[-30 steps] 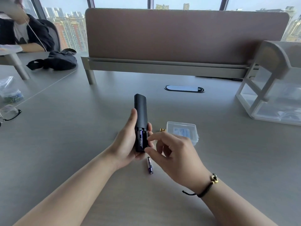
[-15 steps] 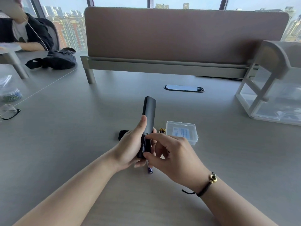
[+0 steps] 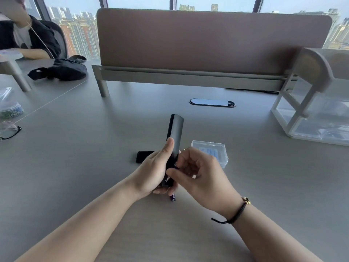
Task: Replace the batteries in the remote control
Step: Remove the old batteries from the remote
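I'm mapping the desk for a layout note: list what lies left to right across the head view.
Glasses → black bag → battery cover → remote → clear box → white organizer.

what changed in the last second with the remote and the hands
The left hand tipped the remote to the right, uncovering the black cover on the table. The right hand closed in on the battery bay. The loose battery and clear box stayed put.

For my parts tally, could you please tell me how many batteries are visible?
2: one in the remote under the right hand's fingers, one loose battery on the desk below. Others may be hidden.
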